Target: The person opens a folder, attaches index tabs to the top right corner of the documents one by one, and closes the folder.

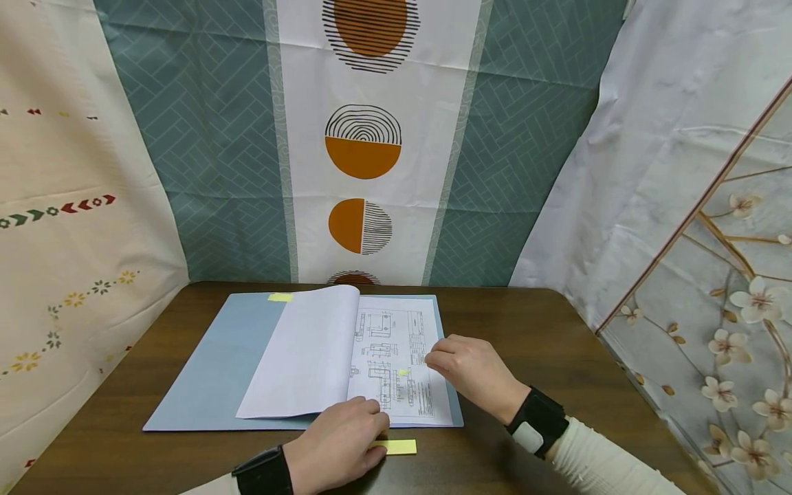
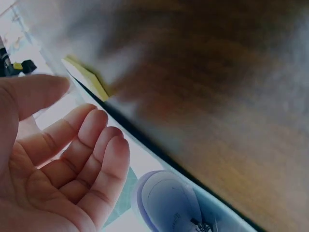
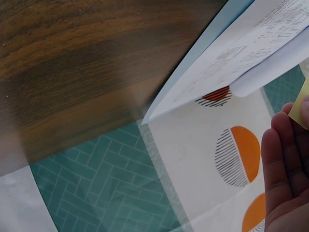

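Note:
A light blue folder (image 1: 198, 385) lies open on the wooden table, with a stack of sheets in it. One sheet (image 1: 309, 357) is turned over to the left, its blank side up and its spine edge bulging. To the right shows a printed technical drawing (image 1: 396, 330). My right hand (image 1: 473, 371) is over the drawing's right edge; in the right wrist view its thumb and fingers pinch a yellow sticky note (image 3: 301, 107). My left hand (image 1: 340, 440) is at the folder's lower edge, fingers loosely bent, beside a yellow sticky-note pad (image 2: 89, 79); its thumb and fingertips stand apart.
A yellow tab (image 1: 280, 297) sticks out at the top of the turned sheets. A small yellow mark (image 1: 403, 372) shows on the drawing. Patterned cloth (image 1: 241, 137) hangs behind the table (image 1: 526, 323), with flowered cloth (image 1: 736, 357) along the right side.

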Available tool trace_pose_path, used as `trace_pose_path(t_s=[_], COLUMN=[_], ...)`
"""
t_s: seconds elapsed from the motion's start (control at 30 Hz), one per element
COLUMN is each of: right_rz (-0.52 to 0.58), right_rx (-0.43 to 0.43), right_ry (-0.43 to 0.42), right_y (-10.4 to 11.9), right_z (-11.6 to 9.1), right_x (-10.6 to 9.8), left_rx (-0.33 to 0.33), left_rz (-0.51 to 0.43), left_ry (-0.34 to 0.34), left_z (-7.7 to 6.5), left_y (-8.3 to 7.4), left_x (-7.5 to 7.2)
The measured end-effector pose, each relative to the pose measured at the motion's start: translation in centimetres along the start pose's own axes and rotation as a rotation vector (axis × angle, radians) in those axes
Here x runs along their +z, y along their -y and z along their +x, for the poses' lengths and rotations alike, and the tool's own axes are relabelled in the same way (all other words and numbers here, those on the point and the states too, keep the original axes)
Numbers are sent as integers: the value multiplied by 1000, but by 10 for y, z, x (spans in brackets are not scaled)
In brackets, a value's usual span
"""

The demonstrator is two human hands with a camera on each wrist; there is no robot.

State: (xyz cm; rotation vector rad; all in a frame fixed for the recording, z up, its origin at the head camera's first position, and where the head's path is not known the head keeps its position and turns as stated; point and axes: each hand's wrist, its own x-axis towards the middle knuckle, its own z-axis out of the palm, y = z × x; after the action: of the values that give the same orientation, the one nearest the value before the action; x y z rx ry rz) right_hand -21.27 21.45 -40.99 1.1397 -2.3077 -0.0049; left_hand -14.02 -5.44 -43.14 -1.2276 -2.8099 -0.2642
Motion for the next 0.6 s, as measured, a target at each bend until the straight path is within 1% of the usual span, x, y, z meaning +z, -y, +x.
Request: trace_pose_path(t_s=[0.17, 0.4, 0.6], right_rz=[7, 36, 39], right_rx=[2, 38, 79], right_ry=[-12, -9, 24], right_y=[-1, -3, -5], right_z=[0, 1, 2], right_x=[2, 1, 2], left_rx=[-11, -15, -43], left_rz=[28, 155, 208], left_ry=[-59, -136, -142], left_z=[5, 17, 28], left_y=[2, 13, 25], left_x=[-6, -10, -8])
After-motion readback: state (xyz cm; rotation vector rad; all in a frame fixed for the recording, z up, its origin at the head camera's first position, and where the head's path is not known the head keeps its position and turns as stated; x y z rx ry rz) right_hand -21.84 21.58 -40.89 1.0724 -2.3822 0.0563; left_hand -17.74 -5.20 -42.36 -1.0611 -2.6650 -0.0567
